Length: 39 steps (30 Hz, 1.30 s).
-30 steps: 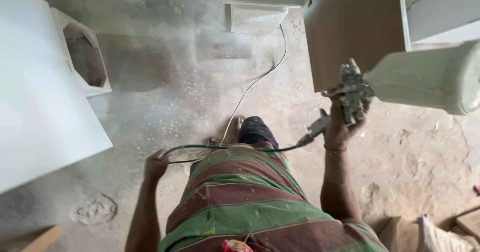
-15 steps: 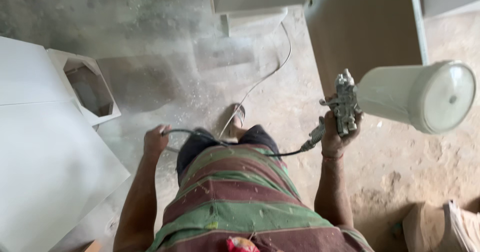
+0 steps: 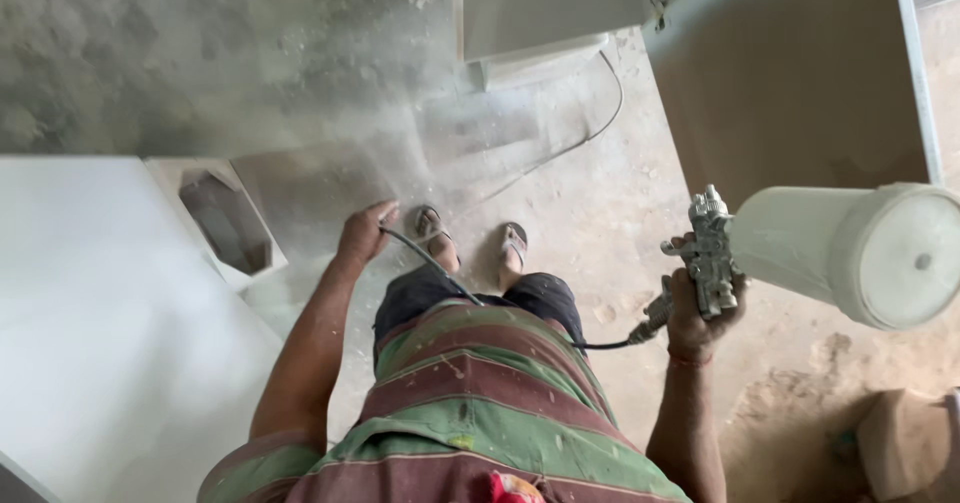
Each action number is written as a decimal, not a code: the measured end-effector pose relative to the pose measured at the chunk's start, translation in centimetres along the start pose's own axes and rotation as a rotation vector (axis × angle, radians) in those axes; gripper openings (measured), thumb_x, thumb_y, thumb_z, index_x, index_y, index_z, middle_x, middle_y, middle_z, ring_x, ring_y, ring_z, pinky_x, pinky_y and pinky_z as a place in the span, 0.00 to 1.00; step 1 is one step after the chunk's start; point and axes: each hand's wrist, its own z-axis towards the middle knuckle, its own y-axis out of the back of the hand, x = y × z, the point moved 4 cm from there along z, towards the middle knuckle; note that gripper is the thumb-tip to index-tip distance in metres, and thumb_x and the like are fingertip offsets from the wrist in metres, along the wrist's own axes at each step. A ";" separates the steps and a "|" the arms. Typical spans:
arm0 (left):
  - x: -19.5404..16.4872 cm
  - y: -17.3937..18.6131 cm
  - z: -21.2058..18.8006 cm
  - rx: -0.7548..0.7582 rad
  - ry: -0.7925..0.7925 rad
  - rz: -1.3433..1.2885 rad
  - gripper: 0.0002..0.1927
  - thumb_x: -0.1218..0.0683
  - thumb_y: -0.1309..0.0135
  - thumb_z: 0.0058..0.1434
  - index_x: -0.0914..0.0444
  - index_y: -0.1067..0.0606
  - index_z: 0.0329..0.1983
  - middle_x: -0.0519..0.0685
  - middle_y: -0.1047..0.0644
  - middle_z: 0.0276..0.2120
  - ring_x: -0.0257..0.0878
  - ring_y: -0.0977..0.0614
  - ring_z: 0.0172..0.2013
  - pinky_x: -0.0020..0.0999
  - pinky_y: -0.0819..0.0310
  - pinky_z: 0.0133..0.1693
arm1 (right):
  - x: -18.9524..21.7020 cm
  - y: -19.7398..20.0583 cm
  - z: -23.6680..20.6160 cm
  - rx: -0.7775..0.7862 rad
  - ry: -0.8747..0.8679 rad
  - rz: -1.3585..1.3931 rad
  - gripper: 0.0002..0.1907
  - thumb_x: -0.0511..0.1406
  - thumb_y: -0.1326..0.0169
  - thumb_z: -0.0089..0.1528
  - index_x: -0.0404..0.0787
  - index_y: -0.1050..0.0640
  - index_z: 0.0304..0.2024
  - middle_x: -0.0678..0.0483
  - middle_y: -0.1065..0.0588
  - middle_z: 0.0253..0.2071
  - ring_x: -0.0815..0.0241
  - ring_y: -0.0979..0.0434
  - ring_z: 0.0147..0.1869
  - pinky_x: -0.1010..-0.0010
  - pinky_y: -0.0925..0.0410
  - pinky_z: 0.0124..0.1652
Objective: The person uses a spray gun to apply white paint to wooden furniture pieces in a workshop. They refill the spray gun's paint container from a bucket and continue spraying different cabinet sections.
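Left hand (image 3: 362, 235) has risen, clutching hose (image 3: 440, 275) — right hand (image 3: 700, 308) grips spray gun (image 3: 712, 253) (cup rightward).

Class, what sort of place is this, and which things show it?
Probably a furniture painting workshop: the right hand holds a spray gun with a paint cup, white panels stand around, and the floor is dusted white.

No labels, signs or screens in view, the only possible package a brown, dust-coated cardboard-like box (image 3: 900, 443) at the lower right corner on the dirt floor, blurred, partly cut off by the edge
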 end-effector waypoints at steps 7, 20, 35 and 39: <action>3.5 -1.4 -0.7 0.520 0.117 0.286 0.09 0.49 0.47 0.65 0.56 0.21 0.43 0.59 0.19 0.39 0.60 0.19 0.43 0.54 0.26 0.44 | 0.1 -1.6 -0.3 0.027 0.036 0.074 0.32 0.22 0.52 0.61 0.29 0.36 0.69 0.42 0.24 0.57 0.50 0.20 0.59 0.55 0.27 0.61; -2.1 -6.8 -9.7 0.289 0.228 0.291 0.15 0.45 0.45 0.64 0.57 0.20 0.47 0.59 0.19 0.38 0.60 0.19 0.43 0.52 0.24 0.46 | -1.9 4.2 5.1 0.374 -0.001 0.053 0.22 0.20 0.45 0.58 0.28 0.27 0.55 0.41 0.22 0.54 0.51 0.22 0.57 0.62 0.29 0.55; 3.1 -5.2 -22.4 0.214 0.237 0.192 0.16 0.44 0.45 0.65 0.58 0.20 0.47 0.57 0.18 0.41 0.58 0.18 0.44 0.50 0.23 0.44 | -7.1 -4.1 0.3 0.434 0.037 0.132 0.11 0.19 0.46 0.64 0.31 0.24 0.47 0.47 0.22 0.42 0.59 0.22 0.45 0.70 0.28 0.45; 5.5 -4.9 -25.1 0.211 0.222 0.127 0.17 0.43 0.44 0.64 0.58 0.20 0.49 0.56 0.18 0.42 0.57 0.17 0.45 0.50 0.23 0.44 | -8.9 -4.5 -4.7 0.343 -0.173 0.147 0.14 0.21 0.48 0.62 0.31 0.26 0.50 0.48 0.22 0.44 0.61 0.22 0.47 0.72 0.29 0.45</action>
